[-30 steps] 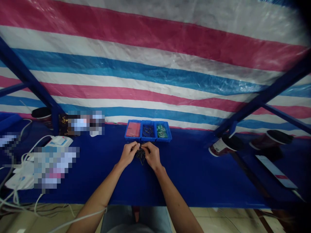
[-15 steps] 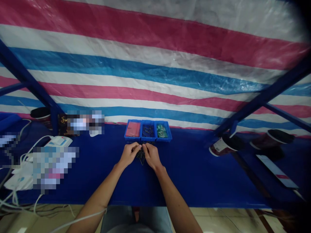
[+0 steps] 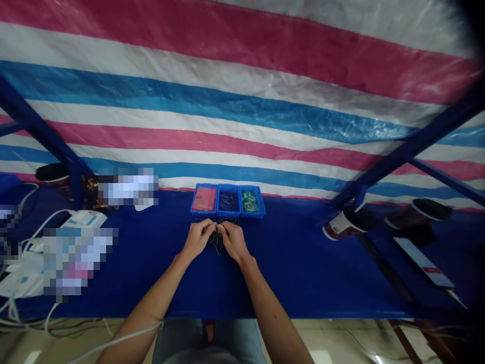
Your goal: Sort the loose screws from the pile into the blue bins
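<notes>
A pile of dark metal fasteners (image 3: 216, 241) lay under both hands on a blue surface (image 3: 303, 273).

The fingers (image 3: 209, 228) of the left hand (image 3: 197, 239) and the right hand (image 3: 234, 240) were drawn narrowly together directly over the pile; whether a fastener was held could not be told. Just beyond the fingers, three joined blue plastic bins (image 3: 228, 185) were set, with a pink packet (image 3: 204, 198) seen in the left bin, dark fasteners (image 3: 228, 201) in the middle bin and green parts (image 3: 249, 201) in the right bin. A tipped cup (image 3: 343, 225) and a phone (image 3: 422, 261) were placed well to the right of the fingers, and a white device (image 3: 87, 218) well to the left.
</notes>
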`<state>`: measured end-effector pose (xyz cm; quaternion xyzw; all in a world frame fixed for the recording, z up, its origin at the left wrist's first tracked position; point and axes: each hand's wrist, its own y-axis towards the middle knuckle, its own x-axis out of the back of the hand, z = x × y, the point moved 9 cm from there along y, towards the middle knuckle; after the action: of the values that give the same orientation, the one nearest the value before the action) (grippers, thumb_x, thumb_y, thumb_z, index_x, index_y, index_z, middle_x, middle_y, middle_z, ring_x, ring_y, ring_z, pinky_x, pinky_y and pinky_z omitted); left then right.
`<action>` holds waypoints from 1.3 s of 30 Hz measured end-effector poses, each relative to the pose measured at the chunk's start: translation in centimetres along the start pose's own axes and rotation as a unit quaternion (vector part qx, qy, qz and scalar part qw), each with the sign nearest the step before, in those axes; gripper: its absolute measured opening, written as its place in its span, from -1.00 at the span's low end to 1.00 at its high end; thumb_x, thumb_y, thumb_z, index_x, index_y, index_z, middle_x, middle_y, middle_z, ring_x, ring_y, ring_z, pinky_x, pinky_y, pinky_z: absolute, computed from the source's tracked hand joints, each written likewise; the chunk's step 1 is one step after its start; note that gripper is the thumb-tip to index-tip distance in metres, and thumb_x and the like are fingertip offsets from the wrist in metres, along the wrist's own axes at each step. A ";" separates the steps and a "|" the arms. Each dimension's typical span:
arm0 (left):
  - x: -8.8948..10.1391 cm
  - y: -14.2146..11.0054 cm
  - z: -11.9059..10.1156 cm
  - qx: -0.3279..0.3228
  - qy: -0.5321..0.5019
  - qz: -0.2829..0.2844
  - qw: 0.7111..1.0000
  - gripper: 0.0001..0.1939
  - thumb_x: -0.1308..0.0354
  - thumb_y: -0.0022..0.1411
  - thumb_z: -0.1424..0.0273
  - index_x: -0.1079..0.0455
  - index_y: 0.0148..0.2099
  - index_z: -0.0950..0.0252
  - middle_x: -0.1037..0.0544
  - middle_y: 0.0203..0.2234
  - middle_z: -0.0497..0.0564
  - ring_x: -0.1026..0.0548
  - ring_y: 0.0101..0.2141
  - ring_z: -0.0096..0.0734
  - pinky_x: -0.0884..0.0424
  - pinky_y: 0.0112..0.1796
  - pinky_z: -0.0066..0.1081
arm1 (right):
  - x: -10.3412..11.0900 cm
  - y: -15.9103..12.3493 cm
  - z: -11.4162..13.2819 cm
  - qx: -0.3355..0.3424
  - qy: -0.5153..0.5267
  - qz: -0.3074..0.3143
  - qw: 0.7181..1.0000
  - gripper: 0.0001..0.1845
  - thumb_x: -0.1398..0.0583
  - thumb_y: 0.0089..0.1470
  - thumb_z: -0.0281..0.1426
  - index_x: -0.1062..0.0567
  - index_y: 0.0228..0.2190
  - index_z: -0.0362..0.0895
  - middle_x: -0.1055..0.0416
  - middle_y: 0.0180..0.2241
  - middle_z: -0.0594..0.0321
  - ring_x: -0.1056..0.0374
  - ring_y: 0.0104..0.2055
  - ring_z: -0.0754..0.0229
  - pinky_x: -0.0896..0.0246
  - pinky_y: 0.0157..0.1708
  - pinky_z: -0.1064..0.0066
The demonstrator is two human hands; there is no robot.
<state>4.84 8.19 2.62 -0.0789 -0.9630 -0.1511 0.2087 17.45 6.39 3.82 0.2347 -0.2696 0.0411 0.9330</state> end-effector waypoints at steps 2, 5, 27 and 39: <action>0.2 0.0 0.1 0.007 -0.005 -0.008 1.000 -0.59 -0.01 0.36 0.16 -0.38 -0.43 0.33 -0.25 -0.66 -0.14 -0.18 -0.59 -0.51 -0.08 -0.51 -0.50 | 0.1 0.1 0.3 0.009 0.015 -0.006 1.000 -0.73 -0.06 0.35 -0.31 -0.51 -0.31 -0.10 -0.47 -0.38 0.24 -0.39 -0.35 0.20 -0.22 -0.30 0.43; 0.4 0.0 0.1 0.007 -0.009 -0.017 1.000 -0.60 -0.03 0.35 0.17 -0.37 -0.44 0.33 -0.25 -0.66 -0.14 -0.19 -0.59 -0.52 -0.09 -0.50 -0.50 | 0.4 0.2 0.8 0.021 0.031 -0.027 0.999 -0.78 -0.08 0.33 -0.34 -0.51 -0.25 -0.09 -0.48 -0.32 0.21 -0.40 -0.29 0.19 -0.24 -0.26 0.41; 2.0 -0.3 1.3 0.045 -0.096 -0.120 0.987 -0.58 0.00 0.38 0.15 -0.30 -0.46 0.30 -0.13 -0.73 -0.18 -0.12 -0.66 -0.54 -0.04 -0.55 -0.48 | 7.7 2.7 -3.4 -0.013 -0.096 -0.138 0.986 -0.79 -0.10 0.29 -0.36 -0.53 -0.27 -0.13 -0.48 -0.33 0.17 -0.36 -0.32 0.13 -0.19 -0.25 0.32; 1.9 -0.2 1.9 0.055 -0.109 -0.120 0.985 -0.57 -0.02 0.36 0.13 -0.32 -0.45 0.31 -0.12 -0.73 -0.19 -0.10 -0.66 -0.56 -0.02 -0.56 -0.51 | 6.2 -2.6 -6.5 -0.082 -0.063 -0.013 0.995 -0.86 -0.17 0.15 -0.46 -0.55 -0.27 -0.11 -0.42 -0.28 0.19 -0.37 -0.32 0.16 -0.26 -0.28 0.34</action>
<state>2.38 8.77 1.75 0.0328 -0.9893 -0.1121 0.0872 26.45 6.75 1.11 0.1626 -0.3274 -0.0081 0.9308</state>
